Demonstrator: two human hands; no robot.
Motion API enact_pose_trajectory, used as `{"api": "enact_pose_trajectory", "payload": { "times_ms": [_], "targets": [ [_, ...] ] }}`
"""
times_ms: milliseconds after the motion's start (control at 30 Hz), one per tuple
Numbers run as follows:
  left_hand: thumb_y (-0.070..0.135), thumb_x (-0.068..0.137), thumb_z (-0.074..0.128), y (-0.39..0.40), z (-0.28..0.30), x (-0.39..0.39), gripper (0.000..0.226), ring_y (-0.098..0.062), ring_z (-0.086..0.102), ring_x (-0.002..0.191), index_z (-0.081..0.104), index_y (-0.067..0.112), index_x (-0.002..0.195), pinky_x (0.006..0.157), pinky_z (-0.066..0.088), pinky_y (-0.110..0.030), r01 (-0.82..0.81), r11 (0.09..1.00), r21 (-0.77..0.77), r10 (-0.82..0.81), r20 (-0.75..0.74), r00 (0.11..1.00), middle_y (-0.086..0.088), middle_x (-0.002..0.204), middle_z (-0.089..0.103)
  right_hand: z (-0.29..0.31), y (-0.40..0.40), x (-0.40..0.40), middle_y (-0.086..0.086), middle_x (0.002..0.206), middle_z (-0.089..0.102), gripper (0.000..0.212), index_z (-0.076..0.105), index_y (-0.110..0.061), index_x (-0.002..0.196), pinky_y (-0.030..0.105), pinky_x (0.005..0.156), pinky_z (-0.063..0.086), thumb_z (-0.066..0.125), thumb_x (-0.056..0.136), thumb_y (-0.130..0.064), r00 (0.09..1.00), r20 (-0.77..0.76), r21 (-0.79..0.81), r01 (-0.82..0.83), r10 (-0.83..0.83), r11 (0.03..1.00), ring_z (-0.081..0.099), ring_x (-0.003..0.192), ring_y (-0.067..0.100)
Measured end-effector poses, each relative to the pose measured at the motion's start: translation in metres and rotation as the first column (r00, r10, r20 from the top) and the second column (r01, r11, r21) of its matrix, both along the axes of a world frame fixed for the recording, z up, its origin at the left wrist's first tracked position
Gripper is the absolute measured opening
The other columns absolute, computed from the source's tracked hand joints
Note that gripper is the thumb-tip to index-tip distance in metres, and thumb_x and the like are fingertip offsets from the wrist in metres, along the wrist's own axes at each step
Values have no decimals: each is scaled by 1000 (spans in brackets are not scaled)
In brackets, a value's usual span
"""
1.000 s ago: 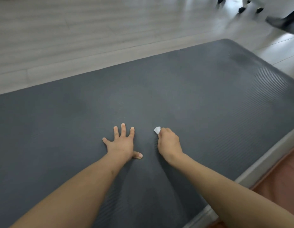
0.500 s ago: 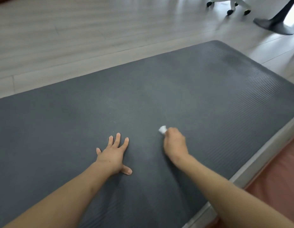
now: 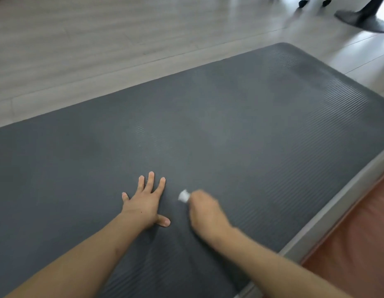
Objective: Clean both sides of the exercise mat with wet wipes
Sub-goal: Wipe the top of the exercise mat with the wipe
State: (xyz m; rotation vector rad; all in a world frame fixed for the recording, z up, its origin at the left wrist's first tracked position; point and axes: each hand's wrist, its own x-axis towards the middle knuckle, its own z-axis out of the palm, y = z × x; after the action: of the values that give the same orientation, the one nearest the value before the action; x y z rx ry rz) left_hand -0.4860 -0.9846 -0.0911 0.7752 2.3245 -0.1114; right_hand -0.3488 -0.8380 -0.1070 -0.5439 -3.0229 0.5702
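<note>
White wet wipe [image 3: 183,196] poking from right-hand [image 3: 205,212] grip

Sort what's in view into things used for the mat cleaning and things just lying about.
In use: exercise mat; wet wipe, gripped by right hand; left hand flat on the mat.
Lying about: chair base; castors; reddish-brown cushion.

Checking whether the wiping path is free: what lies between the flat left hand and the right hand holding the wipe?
Only bare exercise mat shows between the left hand and the right hand gripping the wet wipe, in the head view.
</note>
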Motion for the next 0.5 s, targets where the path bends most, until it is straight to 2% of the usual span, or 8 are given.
{"api": "enact_pose_trajectory", "payload": {
  "times_ms": [67, 100, 167, 233, 300, 367, 433, 500],
  "targets": [
    [62, 79, 80, 0, 0, 1, 132, -26, -30, 154, -20, 37, 161, 120, 10, -74, -1, 1000, 3, 1, 5, 1000, 4, 164, -40, -6, 6, 12, 9, 83, 54, 9, 47, -15, 83, 40, 62, 51, 40, 86, -11, 975, -94, 47, -200, 204, 979, 54, 72, 30],
    [61, 79, 80, -1, 0, 1, 132, -26, -30, 154, -20, 37, 161, 120, 10, -74, 1, 1000, 5, -1, 2, 1000, 4, 164, -40, -8, 34, 9, 9, 80, 53, 8, 45, -16, 81, 40, 60, 49, 42, 85, -11, 973, -133, 93, -175, 186, 980, 53, 70, 31],
    [61, 79, 80, -3, -1, 1, 132, -25, -30, 155, -20, 37, 161, 120, 10, -74, 1, 1000, 5, -1, -1, 1000, 4, 164, -39, -2, 107, 0, 16, 84, 56, 8, 49, -10, 82, 44, 65, 44, 49, 88, -5, 988, -126, 163, 109, -89, 981, 56, 75, 37],
    [60, 80, 80, -2, -1, 1, 131, -26, -30, 154, -20, 37, 161, 120, 10, -74, -3, 1000, 12, 3, 5, 1000, 4, 164, -40, 7, 161, 2, 23, 95, 58, 5, 52, -2, 88, 47, 71, 41, 50, 92, -4, 919, -91, 136, 393, -384, 909, 57, 85, 43],
    [60, 81, 79, 0, 0, 3, 130, -26, -30, 154, -21, 37, 161, 120, 10, -74, 5, 1000, 11, -5, -2, 1000, 3, 164, -40, 11, 148, 2, 22, 100, 59, 7, 54, -1, 93, 45, 75, 40, 48, 93, -4, 872, -124, 96, 485, -473, 869, 57, 89, 43],
    [59, 83, 77, -2, 2, 5, 128, -28, -30, 154, -22, 35, 161, 120, 10, -73, 5, 1000, 0, -5, -8, 1000, 2, 164, -40, 9, 78, 1, 19, 97, 62, 4, 58, -4, 93, 43, 76, 45, 54, 91, -4, 932, -112, 81, 355, -345, 931, 60, 87, 40],
    [59, 86, 75, -3, 3, 9, 124, -28, -29, 155, -21, 35, 161, 121, 11, -72, 6, 1000, -2, -6, -28, 1000, 1, 165, -38, -1, 3, 20, 12, 88, 60, 14, 56, -10, 89, 38, 68, 50, 65, 83, -3, 993, -91, 25, 79, -76, 997, 60, 78, 34],
    [59, 89, 70, -4, 5, 15, 115, -28, -25, 156, -16, 37, 162, 120, 16, -71, 10, 1000, 2, -10, -86, 996, 2, 168, -32, -3, -13, 37, 8, 87, 55, 19, 49, -14, 87, 37, 62, 51, 63, 80, -3, 977, -59, 16, -203, 203, 979, 55, 76, 29]
  ]
}}
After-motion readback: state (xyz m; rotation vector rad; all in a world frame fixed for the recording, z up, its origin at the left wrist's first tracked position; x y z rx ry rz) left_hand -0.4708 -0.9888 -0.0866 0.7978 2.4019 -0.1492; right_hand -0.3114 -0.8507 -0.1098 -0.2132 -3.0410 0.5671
